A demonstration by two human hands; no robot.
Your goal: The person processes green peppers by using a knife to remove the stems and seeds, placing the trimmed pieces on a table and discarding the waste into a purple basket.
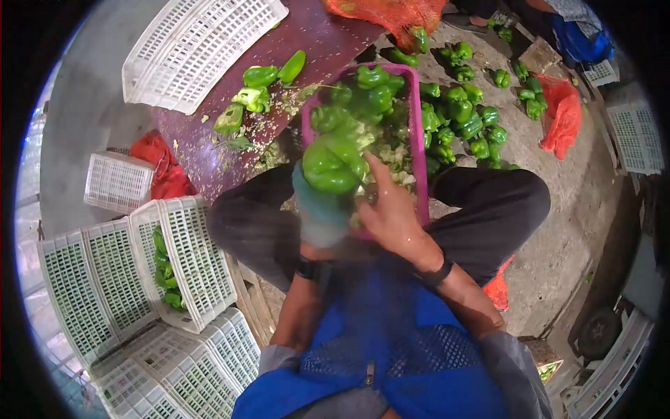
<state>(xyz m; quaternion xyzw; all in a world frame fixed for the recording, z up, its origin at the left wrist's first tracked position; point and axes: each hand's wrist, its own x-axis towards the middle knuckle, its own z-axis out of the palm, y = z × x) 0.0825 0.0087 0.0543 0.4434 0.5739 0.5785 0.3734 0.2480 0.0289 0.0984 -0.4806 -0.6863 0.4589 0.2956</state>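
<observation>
My left hand [324,213], in a teal and grey glove, is closed around a large green bell pepper [333,163], held up over the near part of a pink crate [420,150]. My bare right hand [394,213] is right beside the pepper, with the index finger stretched along its right side and the thumb bent toward it. The other fingers are curled, and whatever they may hold is hidden. Inside the crate are whole green bell peppers [377,91] and pale cut cores with seeds [394,157].
Several peppers [258,98] and scattered seeds lie on a dark red board [314,35]. More bell peppers [467,119] cover the ground at right, near a red mesh bag [558,115]. White plastic crates [188,258] stand at left; another crate [202,49] rests on the board.
</observation>
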